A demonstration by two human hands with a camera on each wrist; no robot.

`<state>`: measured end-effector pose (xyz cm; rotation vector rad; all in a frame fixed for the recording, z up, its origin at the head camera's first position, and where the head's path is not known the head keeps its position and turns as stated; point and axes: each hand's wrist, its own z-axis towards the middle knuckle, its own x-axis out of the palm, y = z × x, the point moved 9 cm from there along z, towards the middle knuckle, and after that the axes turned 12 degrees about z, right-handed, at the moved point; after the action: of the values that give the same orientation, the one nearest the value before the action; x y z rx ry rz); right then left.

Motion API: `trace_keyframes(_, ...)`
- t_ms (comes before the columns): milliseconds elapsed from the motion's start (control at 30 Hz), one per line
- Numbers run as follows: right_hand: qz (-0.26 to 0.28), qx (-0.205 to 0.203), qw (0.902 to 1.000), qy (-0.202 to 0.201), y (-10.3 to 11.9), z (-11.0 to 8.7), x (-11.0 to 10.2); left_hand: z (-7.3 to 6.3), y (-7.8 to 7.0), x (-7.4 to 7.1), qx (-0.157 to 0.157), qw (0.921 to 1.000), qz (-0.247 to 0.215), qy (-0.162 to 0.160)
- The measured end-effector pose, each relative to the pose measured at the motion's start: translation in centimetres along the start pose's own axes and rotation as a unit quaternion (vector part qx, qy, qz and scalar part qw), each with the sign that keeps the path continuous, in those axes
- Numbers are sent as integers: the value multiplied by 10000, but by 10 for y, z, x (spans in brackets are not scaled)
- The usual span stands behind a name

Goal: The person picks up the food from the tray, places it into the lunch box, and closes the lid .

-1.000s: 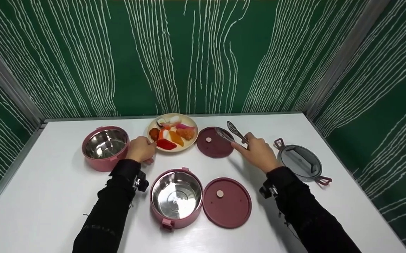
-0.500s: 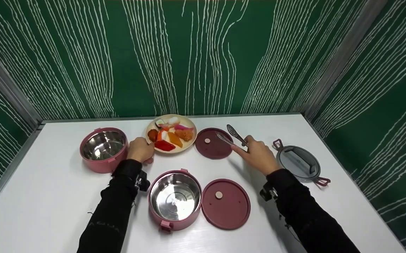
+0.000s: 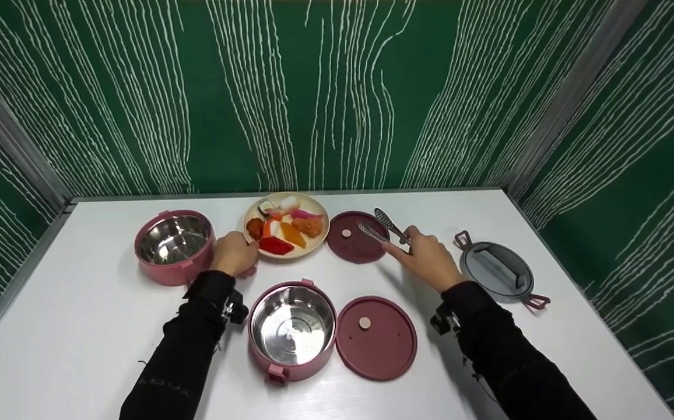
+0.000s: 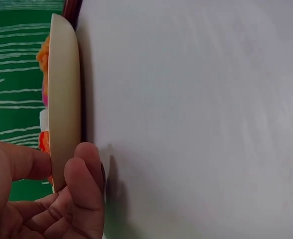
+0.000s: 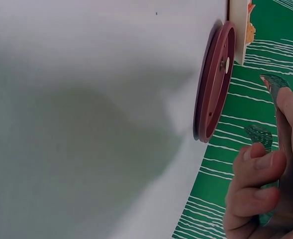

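Observation:
My left hand pinches the near left rim of a cream plate, thumb on one side and fingers underneath, as the left wrist view of the plate shows. Several toy-like food pieces lie on it, among them a red piece, an orange slice and a crumbly golden-brown piece. In my right hand I hold metal tongs with perforated tips, spread apart over the far maroon lid. The right wrist view shows fingers wrapped about the tongs, with nothing between the tips.
Left of my left hand stands a pink pot with a steel inside. Another pink pot sits nearer, touching or almost touching a maroon lid. A grey lidded pan stands at right. Green panels border the white table.
The plate has shifted slightly towards me along with my left hand. My right hand and the tongs have lowered a little. The pots, lids and pan stay in place.

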<state>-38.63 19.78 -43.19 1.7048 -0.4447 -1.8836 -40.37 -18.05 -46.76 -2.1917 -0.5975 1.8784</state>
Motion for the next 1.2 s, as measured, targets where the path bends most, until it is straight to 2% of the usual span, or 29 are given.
trace_keyframes(133, -12, -2, 10000, 18, 0, 0, 2, -8, 1, -1, 87, 9999, 63, 9)
trace_keyframes(667, 60, -173, 9998, 63, 3, -3, 6, -34, 3, 0, 361, 9990, -218, -175)
trace_keyframes(967, 167, -145, 9998, 29, 3, -4, 4, -41, 3, 4, 404, 9983, -406, 50)
trace_keyframes(1200, 155, -169, 9997, 44, 4, -6, 4, -54, 4, -3, 445, 9983, -379, -87)
